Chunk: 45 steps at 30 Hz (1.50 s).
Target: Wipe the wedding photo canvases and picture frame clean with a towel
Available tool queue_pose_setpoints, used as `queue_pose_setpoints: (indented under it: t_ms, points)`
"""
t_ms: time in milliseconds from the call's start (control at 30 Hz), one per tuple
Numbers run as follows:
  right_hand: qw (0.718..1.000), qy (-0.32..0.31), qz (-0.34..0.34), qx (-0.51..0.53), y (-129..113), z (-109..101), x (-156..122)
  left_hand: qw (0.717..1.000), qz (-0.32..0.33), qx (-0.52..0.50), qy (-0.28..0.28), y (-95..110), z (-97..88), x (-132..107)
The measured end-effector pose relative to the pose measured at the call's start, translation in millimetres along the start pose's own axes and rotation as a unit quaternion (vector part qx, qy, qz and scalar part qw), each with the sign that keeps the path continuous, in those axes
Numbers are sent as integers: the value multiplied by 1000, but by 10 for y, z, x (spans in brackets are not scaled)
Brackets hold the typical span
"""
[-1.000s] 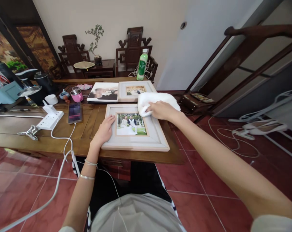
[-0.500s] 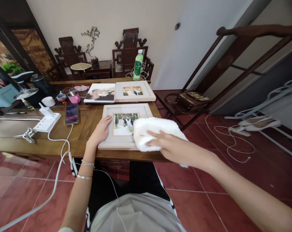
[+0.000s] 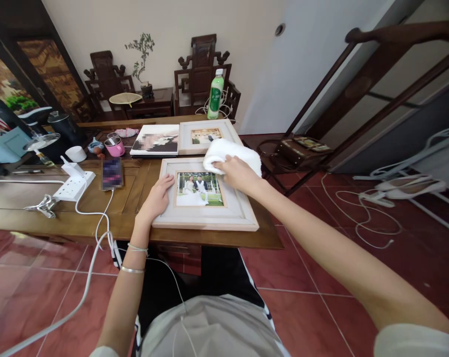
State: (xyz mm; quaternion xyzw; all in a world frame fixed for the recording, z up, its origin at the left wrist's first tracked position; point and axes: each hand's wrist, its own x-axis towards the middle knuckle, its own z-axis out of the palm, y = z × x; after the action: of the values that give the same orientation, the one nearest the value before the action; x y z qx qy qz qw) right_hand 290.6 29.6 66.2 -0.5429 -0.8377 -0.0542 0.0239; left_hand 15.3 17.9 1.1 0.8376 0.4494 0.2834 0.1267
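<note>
A light wooden picture frame [image 3: 205, 218] lies flat near the table's front edge, with a wedding photo behind its wide white border. My left hand [image 3: 158, 198] grips its left side, fingers over the rim. In my right hand [image 3: 236, 172] is a folded, fluffy white towel [image 3: 243, 152], pressed against the frame's upper right corner and covering it. Just behind lie a second picture frame [image 3: 226, 130], partly hidden by the towel, and a white-edged photo panel [image 3: 159, 139] beside it.
Left on the wooden table [image 3: 131, 218] are a phone [image 3: 112, 173] on a cable, a white power strip [image 3: 74, 186], a pink cup [image 3: 115, 145] and a metal stand [image 3: 44, 206]. A green bottle [image 3: 215, 94] stands at the back. A dark chair [image 3: 321, 94] is on the right.
My right hand has moved the towel away from me, from the frame's lower right part to its upper right corner, uncovering the photo's right side. My left hand stays on the frame.
</note>
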Motion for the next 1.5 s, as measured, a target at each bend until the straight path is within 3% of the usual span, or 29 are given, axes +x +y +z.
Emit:
queue_pose_setpoints:
  t_ms: [133, 300, 433, 533, 667, 733, 900, 1067, 1367, 1500]
  points:
    - [998, -38, -55, -17, -192, -160, -401, 1000, -3, -4, 9, 29, -2, -6]
    - [986, -124, -102, 31, -417, -462, -1129, 1000, -15, -6, 8, 43, 2, -9]
    - [983, -107, -102, 110, -374, -544, -1463, 1000, -14, 8, -5, 41, -2, -4]
    - [993, -35, -44, 105, -208, -559, -1308, 1000, -13, 11, -8, 31, -3, -4]
    - [998, 57, 22, 17, 31, -501, -703, 1000, -8, -1, -2, 18, 0, -12]
    - [995, 97, 4, -9, 102, -385, -396, 1000, -8, 0, 0, 19, -1, -17]
    - [998, 56, -20, -25, 67, 11, -38, 1000, -15, -8, 2, 40, -12, -29]
    - [998, 16, -52, -44, -135, 52, -304, 1000, -13, -9, 13, 59, -12, -41]
    - [984, -109, -133, 40, -649, -556, -1380, 1000, -7, -4, 8, 33, 1, -37]
    - [987, -79, -127, 63, -695, -394, -1348, 1000, 0, 2, -3, 13, -10, -36]
